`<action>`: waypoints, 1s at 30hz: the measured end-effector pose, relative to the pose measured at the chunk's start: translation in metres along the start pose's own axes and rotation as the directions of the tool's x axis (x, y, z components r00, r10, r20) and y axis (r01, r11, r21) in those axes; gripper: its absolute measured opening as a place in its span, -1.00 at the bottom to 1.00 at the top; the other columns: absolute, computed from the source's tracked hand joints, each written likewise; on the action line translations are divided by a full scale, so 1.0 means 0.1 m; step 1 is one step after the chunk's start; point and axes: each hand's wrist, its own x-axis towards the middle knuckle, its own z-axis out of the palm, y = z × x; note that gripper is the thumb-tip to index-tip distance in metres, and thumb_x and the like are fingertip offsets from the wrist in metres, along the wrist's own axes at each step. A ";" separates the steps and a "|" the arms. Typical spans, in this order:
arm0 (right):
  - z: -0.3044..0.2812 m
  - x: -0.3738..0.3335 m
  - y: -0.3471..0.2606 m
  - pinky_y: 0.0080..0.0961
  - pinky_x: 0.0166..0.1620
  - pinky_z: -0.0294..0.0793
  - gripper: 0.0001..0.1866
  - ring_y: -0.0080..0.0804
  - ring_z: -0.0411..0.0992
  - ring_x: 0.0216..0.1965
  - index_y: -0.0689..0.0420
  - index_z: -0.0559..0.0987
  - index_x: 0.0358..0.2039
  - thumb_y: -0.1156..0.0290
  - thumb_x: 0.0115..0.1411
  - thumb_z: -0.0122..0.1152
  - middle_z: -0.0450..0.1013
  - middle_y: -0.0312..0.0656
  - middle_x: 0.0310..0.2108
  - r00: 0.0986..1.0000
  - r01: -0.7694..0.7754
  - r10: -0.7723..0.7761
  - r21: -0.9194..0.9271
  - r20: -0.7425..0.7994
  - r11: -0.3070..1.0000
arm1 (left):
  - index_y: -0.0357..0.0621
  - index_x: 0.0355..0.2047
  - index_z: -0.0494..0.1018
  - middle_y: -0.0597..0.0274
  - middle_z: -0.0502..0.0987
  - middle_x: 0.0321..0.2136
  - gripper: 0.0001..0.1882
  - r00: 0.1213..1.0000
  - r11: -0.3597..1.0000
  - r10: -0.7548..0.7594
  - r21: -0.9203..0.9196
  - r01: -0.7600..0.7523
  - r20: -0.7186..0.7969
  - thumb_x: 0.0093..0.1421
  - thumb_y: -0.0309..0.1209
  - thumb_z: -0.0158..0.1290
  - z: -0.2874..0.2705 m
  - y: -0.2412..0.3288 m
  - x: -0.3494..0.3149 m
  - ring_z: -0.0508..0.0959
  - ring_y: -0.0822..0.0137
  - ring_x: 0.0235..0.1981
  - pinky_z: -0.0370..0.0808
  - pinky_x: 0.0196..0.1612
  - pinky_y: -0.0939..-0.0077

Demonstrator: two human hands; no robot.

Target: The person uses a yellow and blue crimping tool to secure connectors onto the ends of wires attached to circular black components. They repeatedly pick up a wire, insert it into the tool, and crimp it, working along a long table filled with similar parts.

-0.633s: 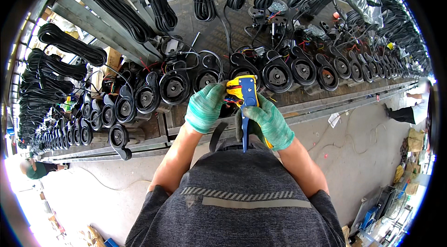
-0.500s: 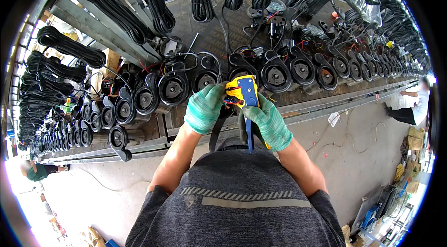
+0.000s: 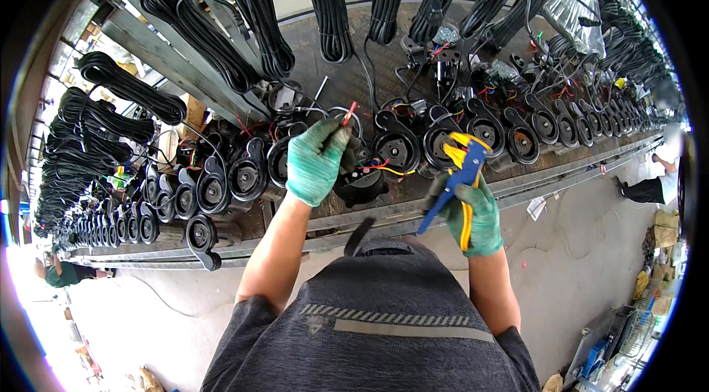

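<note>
My left hand [image 3: 319, 161], in a green knit glove, is raised over the bench's front edge. Thumb and fingertips pinch a short red wire [image 3: 350, 112], its end pointing up. Just below and to the right sits a round black motor unit [image 3: 360, 187], with yellow and red leads [image 3: 395, 170] spreading from it. My right hand [image 3: 478, 218], gloved alike, grips a blue and yellow wire stripper [image 3: 459, 176] by its handles. The tool's yellow jaws point up and away from me, apart from any wire.
Many black wheel-shaped units [image 3: 523, 142] line the front of the bench [image 3: 336, 82]. Coiled black cables [image 3: 325, 12] hang above them. A metal rail [image 3: 550, 176] runs along the front edge. Other people are at the far left and right.
The stripper has come away from the wires and moved right with my right hand. My left hand now holds up the red wire; the black unit below shows.
</note>
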 end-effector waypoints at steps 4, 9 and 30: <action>-0.39 -0.17 0.11 -0.08 -0.11 0.69 -0.55 -0.06 0.61 -0.20 0.16 0.42 0.12 0.41 0.22 0.25 0.56 0.00 -0.18 0.990 0.001 0.010 0.076 -0.143 0.997 | -0.31 -0.13 0.57 0.21 0.66 -0.42 -0.83 0.973 0.966 0.223 0.145 -0.212 -0.061 0.40 -0.43 0.12 -0.20 0.07 0.51 0.61 0.43 -0.50 0.53 -0.42 0.51; -0.59 -0.48 0.21 0.01 -0.10 0.66 -0.60 -0.01 0.60 -0.21 0.21 0.44 0.04 0.37 0.23 0.25 0.56 -0.01 -0.19 0.955 0.044 -0.025 0.058 -0.297 0.997 | -0.27 -0.10 0.60 0.01 0.62 -0.29 -0.81 0.808 0.700 0.582 0.452 -0.553 0.087 0.33 -0.44 0.16 -0.48 -0.22 1.43 0.64 0.11 -0.30 0.55 -0.17 0.37; -1.87 -0.57 -0.26 0.01 -0.16 0.70 -0.54 0.00 0.63 -0.26 0.15 0.37 0.13 0.35 0.26 0.24 0.56 0.03 -0.21 0.879 -0.045 0.071 0.066 -0.471 0.997 | 0.02 0.34 0.31 -0.10 0.58 0.06 -0.33 0.677 0.510 -0.116 0.629 -0.587 0.727 0.20 -0.44 0.18 1.12 -1.49 2.18 0.57 -0.14 0.08 0.49 0.17 0.11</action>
